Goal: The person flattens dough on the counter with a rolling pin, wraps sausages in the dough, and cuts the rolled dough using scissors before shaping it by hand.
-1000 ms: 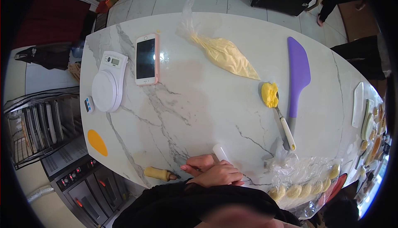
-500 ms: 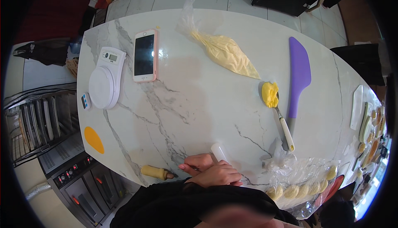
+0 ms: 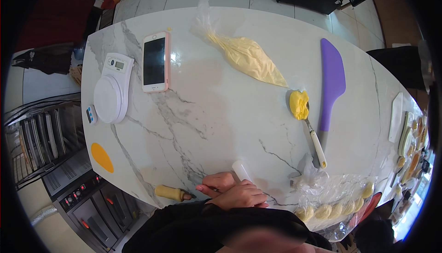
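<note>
Both hands lay together at the near edge of the white, grey-veined marble table (image 3: 221, 115), close to the person's dark-sleeved body. The right hand (image 3: 241, 195) rested over the left hand (image 3: 216, 182), its fingers curled around a small translucent white plastic cylinder (image 3: 241, 170) that stood out above the knuckles; the grip was closed on that cylinder. The left hand's fingers lay partly curled flat against the table, and whether they held anything could not be determined.

Just left of the hands, a short yellow-handled tool with a dark tip (image 3: 171, 192) lay on the table edge. To the right lay a crumpled clear plastic bag holding pale yellow dough pieces (image 3: 336, 202). Further out lay a white-handled spatula loaded with yellow cream (image 3: 306, 119), a purple silicone spatula (image 3: 331, 83), a clear piping bag filled with yellow cream (image 3: 248, 57), a pink-cased smartphone (image 3: 155, 61) and a white digital kitchen scale (image 3: 112, 89).
</note>
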`<state>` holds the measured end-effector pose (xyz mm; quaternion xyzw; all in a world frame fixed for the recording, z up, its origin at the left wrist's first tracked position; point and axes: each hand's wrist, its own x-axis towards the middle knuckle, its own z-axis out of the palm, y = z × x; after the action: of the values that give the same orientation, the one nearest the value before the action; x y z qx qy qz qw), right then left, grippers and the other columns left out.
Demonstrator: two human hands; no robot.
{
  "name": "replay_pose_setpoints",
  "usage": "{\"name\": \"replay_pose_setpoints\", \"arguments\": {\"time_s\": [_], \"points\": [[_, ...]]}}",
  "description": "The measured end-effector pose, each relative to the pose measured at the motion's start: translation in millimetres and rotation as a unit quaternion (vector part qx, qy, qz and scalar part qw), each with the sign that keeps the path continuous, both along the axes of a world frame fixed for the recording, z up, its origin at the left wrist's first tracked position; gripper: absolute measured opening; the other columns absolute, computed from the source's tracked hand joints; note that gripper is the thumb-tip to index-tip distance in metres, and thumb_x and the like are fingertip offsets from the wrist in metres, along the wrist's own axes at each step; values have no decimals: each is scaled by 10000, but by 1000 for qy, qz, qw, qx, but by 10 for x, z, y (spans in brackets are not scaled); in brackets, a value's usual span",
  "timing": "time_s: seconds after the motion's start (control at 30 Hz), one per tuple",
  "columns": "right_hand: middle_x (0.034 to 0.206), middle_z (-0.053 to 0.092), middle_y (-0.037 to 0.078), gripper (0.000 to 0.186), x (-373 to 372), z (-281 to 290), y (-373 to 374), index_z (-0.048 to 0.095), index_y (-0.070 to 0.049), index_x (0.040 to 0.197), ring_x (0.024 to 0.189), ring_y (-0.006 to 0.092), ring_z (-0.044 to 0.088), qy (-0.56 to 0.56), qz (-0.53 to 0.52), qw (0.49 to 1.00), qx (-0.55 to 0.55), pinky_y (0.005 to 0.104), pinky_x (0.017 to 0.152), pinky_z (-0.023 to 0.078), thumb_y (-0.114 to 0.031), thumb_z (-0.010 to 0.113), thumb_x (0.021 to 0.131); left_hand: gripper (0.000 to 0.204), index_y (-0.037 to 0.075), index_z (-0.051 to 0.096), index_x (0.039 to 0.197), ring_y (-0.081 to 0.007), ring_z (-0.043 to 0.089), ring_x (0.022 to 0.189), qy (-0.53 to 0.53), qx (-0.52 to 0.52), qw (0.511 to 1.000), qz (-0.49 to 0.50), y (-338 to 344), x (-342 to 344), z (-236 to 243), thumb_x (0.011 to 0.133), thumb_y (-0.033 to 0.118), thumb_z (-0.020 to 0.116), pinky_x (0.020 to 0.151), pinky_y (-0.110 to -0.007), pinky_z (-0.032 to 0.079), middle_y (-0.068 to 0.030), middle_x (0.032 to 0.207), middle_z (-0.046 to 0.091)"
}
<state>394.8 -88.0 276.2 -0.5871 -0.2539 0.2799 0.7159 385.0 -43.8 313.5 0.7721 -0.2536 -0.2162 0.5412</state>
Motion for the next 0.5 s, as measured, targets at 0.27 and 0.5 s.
{"name": "replay_pose_setpoints", "arguments": {"time_s": [0.27, 0.5], "points": [[492, 373, 98, 335, 17, 34, -9, 399, 3, 570, 439, 246, 370, -1, -9, 1000, 4, 332, 430, 295, -188, 559, 795, 205, 77, 456, 642, -176, 516, 602, -21, 12, 1000, -1, -12, -5, -18, 788, 190, 546, 676, -296, 381, -28, 578, 460], [489, 370, 97, 343, 10, 33, -51, 395, 2, 564, 434, 244, 370, 13, 9, 1000, -18, 332, 430, 296, -190, 550, 802, 202, 75, 457, 645, -172, 516, 609, -5, 2, 1000, -8, -30, 9, -21, 789, 188, 543, 678, -291, 376, -26, 580, 459]]}}
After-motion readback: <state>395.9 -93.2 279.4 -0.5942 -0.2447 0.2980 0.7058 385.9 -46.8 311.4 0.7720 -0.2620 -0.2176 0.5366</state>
